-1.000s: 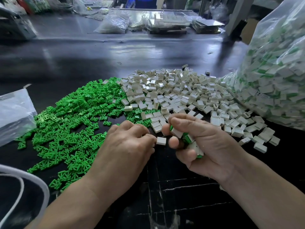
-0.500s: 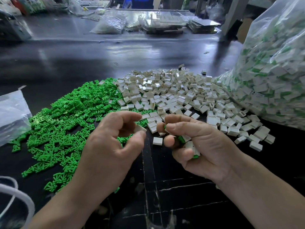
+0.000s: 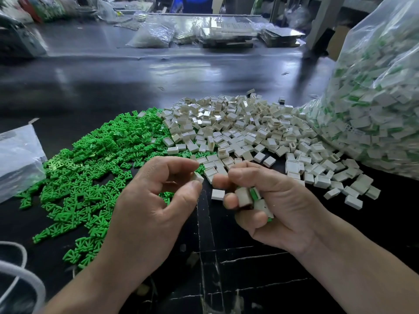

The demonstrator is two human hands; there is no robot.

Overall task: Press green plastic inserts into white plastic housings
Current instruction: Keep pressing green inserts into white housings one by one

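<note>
A heap of green plastic inserts [image 3: 90,168] covers the black table on the left. Beside it, to the right, lies a heap of white plastic housings [image 3: 244,132]. My left hand [image 3: 149,207] is raised above the table and pinches one white housing [image 3: 197,177] between thumb and forefinger. My right hand [image 3: 272,205] is curled round several assembled white-and-green pieces [image 3: 251,197], with its thumb on top. One loose white housing [image 3: 218,194] lies on the table between my hands.
A large clear bag of assembled pieces [image 3: 381,105] stands at the right. A smaller plastic bag [image 3: 18,159] lies at the left edge, with white tubing [image 3: 20,275] at the lower left. Bags and trays [image 3: 229,35] sit across the far table.
My left hand has lifted off the table with a white housing pinched in its fingers. My right hand keeps its hold on the assembled pieces, almost unmoved.
</note>
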